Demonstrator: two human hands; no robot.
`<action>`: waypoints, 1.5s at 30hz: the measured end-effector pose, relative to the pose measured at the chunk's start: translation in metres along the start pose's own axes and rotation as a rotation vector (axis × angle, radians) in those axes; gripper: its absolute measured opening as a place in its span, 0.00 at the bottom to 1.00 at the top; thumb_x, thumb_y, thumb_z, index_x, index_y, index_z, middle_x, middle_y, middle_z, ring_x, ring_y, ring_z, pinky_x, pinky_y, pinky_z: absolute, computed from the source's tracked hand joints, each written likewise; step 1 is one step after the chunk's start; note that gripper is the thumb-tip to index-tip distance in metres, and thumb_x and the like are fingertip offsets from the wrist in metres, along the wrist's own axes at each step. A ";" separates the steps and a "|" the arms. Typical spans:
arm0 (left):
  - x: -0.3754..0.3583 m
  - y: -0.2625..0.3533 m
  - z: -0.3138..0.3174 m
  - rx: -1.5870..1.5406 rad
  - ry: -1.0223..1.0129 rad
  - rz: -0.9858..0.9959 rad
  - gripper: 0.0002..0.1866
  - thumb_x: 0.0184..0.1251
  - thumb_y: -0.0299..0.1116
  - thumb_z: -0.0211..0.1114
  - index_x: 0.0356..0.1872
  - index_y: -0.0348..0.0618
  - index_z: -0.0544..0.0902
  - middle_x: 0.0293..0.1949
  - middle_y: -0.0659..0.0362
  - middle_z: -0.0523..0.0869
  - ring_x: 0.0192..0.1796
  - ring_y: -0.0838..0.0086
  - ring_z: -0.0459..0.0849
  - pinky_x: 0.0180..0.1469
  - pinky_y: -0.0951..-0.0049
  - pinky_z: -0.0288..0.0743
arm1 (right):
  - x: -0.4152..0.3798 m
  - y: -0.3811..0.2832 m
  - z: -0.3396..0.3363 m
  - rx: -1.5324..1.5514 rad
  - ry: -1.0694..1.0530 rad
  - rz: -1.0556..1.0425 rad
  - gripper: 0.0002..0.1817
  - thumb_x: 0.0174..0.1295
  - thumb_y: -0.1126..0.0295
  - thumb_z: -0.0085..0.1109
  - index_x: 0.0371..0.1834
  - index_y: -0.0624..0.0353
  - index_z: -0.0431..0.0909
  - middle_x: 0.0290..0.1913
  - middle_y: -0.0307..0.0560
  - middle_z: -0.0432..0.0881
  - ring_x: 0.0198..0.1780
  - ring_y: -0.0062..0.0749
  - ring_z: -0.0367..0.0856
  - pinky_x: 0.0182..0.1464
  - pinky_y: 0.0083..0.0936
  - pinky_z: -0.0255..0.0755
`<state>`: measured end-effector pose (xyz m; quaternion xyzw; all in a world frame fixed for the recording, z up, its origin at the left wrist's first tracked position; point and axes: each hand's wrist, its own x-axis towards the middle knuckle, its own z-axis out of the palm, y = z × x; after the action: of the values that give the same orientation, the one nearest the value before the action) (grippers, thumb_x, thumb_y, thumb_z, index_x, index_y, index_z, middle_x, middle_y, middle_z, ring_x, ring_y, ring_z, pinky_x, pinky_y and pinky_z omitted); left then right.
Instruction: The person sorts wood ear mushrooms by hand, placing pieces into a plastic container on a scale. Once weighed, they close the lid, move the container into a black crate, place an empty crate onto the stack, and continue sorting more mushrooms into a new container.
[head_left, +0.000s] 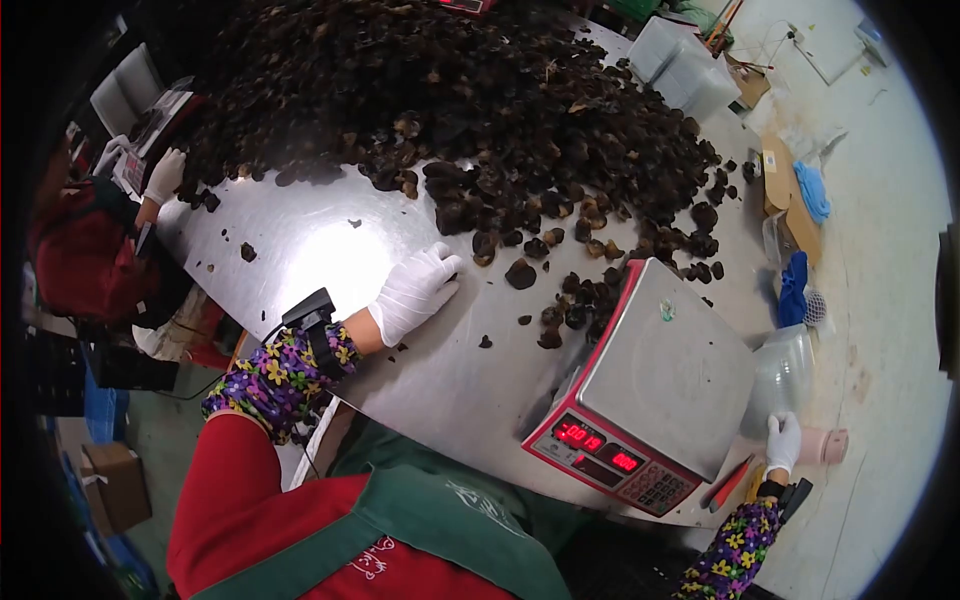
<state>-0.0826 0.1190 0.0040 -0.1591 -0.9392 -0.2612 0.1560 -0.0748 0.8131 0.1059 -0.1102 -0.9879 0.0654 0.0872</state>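
My left hand [415, 293], in a white glove, rests low over the metal table with its fingers curled together. A small dark bit shows at its fingertips, but I cannot make out what it is. Beyond it spreads a large heap of dark brown wood ear mushrooms [470, 110], with loose pieces such as one mushroom [520, 274] lying nearer. At the right edge, my gloved right hand [783, 442] is closed on the near end of a clear plastic container [778, 375]. Between my hands stands a red scale [665, 370] with a bare pan; its display reads -0.019.
The metal table [440, 385] runs under everything. Beside my right hand lie a red-handled tool [730, 483] and a pinkish roll [825, 446]. Clear containers [690, 75] are stacked at the back right. A co-worker's gloved hand [165, 176] is at the left edge.
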 end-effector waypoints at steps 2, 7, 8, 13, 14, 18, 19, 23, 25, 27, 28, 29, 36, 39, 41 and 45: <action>0.004 0.006 -0.006 -0.085 0.055 -0.062 0.10 0.63 0.27 0.66 0.45 0.44 0.81 0.40 0.49 0.79 0.43 0.52 0.82 0.45 0.56 0.78 | 0.001 0.006 0.001 0.025 0.008 -0.014 0.12 0.66 0.66 0.65 0.43 0.66 0.81 0.35 0.60 0.85 0.40 0.49 0.84 0.47 0.38 0.76; 0.035 -0.014 -0.012 -0.107 0.329 -0.139 0.15 0.61 0.24 0.68 0.50 0.44 0.83 0.46 0.51 0.80 0.50 0.56 0.82 0.52 0.62 0.77 | 0.002 0.015 -0.018 0.172 0.339 0.093 0.11 0.70 0.68 0.63 0.41 0.66 0.76 0.34 0.47 0.77 0.38 0.33 0.74 0.47 0.32 0.72; 0.042 -0.021 -0.011 -0.063 0.373 -0.139 0.18 0.60 0.23 0.68 0.53 0.44 0.82 0.48 0.51 0.80 0.52 0.55 0.81 0.54 0.62 0.77 | -0.005 -0.001 -0.028 0.254 0.523 0.009 0.10 0.71 0.70 0.61 0.41 0.67 0.75 0.37 0.47 0.78 0.40 0.33 0.74 0.48 0.31 0.72; 0.057 -0.052 0.014 0.114 0.152 -0.154 0.18 0.57 0.32 0.72 0.49 0.45 0.81 0.46 0.50 0.79 0.51 0.53 0.81 0.53 0.56 0.78 | -0.086 -0.164 -0.050 0.398 0.389 -0.201 0.05 0.73 0.76 0.58 0.46 0.66 0.79 0.42 0.47 0.81 0.46 0.33 0.79 0.54 0.30 0.73; 0.056 -0.046 0.008 0.105 0.148 -0.146 0.18 0.57 0.32 0.72 0.49 0.45 0.81 0.46 0.50 0.79 0.51 0.53 0.81 0.53 0.56 0.78 | -0.105 -0.192 -0.050 0.355 0.337 -0.228 0.05 0.71 0.77 0.60 0.45 0.66 0.81 0.42 0.48 0.83 0.47 0.35 0.81 0.55 0.29 0.73; 0.047 0.019 -0.025 -0.171 0.238 -0.188 0.14 0.62 0.24 0.69 0.50 0.44 0.83 0.45 0.53 0.81 0.49 0.58 0.84 0.50 0.64 0.81 | -0.160 -0.242 -0.016 0.141 0.250 -0.432 0.11 0.60 0.72 0.69 0.46 0.53 0.84 0.41 0.42 0.82 0.48 0.42 0.81 0.71 0.56 0.63; 0.047 0.046 -0.036 -0.277 0.239 -0.190 0.15 0.62 0.24 0.69 0.51 0.44 0.84 0.46 0.54 0.82 0.49 0.61 0.84 0.49 0.67 0.82 | -0.170 -0.251 -0.004 0.116 0.252 -0.436 0.12 0.60 0.71 0.70 0.47 0.52 0.84 0.42 0.41 0.82 0.49 0.42 0.81 0.71 0.57 0.63; 0.047 0.134 -0.040 -0.429 0.204 0.294 0.15 0.58 0.27 0.70 0.48 0.47 0.83 0.43 0.56 0.83 0.47 0.57 0.83 0.49 0.60 0.79 | -0.191 -0.270 0.022 0.113 0.268 -0.459 0.14 0.58 0.70 0.71 0.48 0.50 0.84 0.46 0.40 0.81 0.53 0.43 0.79 0.69 0.57 0.63; 0.044 0.175 -0.027 -0.435 0.049 0.358 0.19 0.58 0.34 0.73 0.52 0.51 0.84 0.50 0.57 0.85 0.52 0.59 0.84 0.54 0.61 0.77 | -0.196 -0.278 0.023 0.143 0.260 -0.442 0.14 0.58 0.71 0.71 0.48 0.50 0.84 0.47 0.39 0.82 0.54 0.43 0.79 0.68 0.57 0.63; 0.045 0.201 -0.006 -0.371 0.015 0.422 0.20 0.58 0.38 0.74 0.52 0.53 0.83 0.53 0.59 0.84 0.52 0.60 0.84 0.54 0.61 0.77 | -0.196 -0.274 0.024 0.183 0.237 -0.431 0.16 0.58 0.72 0.70 0.50 0.50 0.84 0.50 0.40 0.81 0.56 0.44 0.78 0.67 0.57 0.62; 0.047 0.209 0.001 -0.337 0.015 0.447 0.20 0.59 0.38 0.74 0.52 0.53 0.83 0.54 0.60 0.83 0.51 0.60 0.84 0.53 0.60 0.76 | -0.196 -0.272 0.024 0.170 0.243 -0.431 0.16 0.58 0.72 0.70 0.50 0.50 0.84 0.50 0.40 0.81 0.56 0.44 0.78 0.67 0.57 0.62; 0.050 0.209 0.005 -0.349 0.025 0.454 0.20 0.59 0.38 0.74 0.52 0.53 0.83 0.54 0.60 0.83 0.51 0.60 0.84 0.53 0.60 0.76 | -0.198 -0.273 0.025 0.178 0.231 -0.413 0.17 0.57 0.71 0.71 0.51 0.51 0.83 0.51 0.40 0.81 0.58 0.45 0.78 0.68 0.58 0.61; 0.102 0.114 0.061 -0.158 0.029 0.107 0.25 0.60 0.35 0.69 0.61 0.52 0.81 0.59 0.52 0.81 0.61 0.51 0.78 0.58 0.55 0.75 | -0.207 -0.255 0.010 0.178 0.190 -0.342 0.30 0.58 0.53 0.71 0.63 0.49 0.79 0.64 0.47 0.75 0.69 0.51 0.69 0.75 0.65 0.49; 0.108 0.102 0.091 -0.002 -0.229 0.154 0.33 0.55 0.47 0.76 0.63 0.53 0.79 0.62 0.50 0.79 0.63 0.52 0.77 0.61 0.55 0.75 | -0.207 -0.253 0.010 0.198 0.236 -0.364 0.29 0.59 0.52 0.70 0.63 0.49 0.79 0.64 0.46 0.75 0.69 0.51 0.69 0.75 0.65 0.49; 0.109 0.110 0.102 0.065 -0.336 0.211 0.40 0.50 0.54 0.78 0.66 0.52 0.78 0.64 0.51 0.77 0.65 0.54 0.76 0.61 0.54 0.74 | -0.209 -0.251 0.013 0.223 0.278 -0.341 0.28 0.60 0.53 0.69 0.63 0.48 0.80 0.65 0.46 0.75 0.70 0.52 0.69 0.76 0.64 0.48; 0.111 0.113 0.121 -0.017 -0.262 0.198 0.25 0.55 0.43 0.76 0.55 0.50 0.82 0.54 0.51 0.81 0.58 0.52 0.81 0.53 0.57 0.80 | -0.213 -0.254 0.012 0.243 0.292 -0.312 0.26 0.61 0.54 0.69 0.62 0.47 0.81 0.65 0.46 0.75 0.70 0.52 0.69 0.76 0.63 0.48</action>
<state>-0.1649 0.3004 -0.0033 -0.2849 -0.9290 -0.2296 0.0559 0.0751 0.5173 0.0981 0.0467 -0.9547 0.1531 0.2510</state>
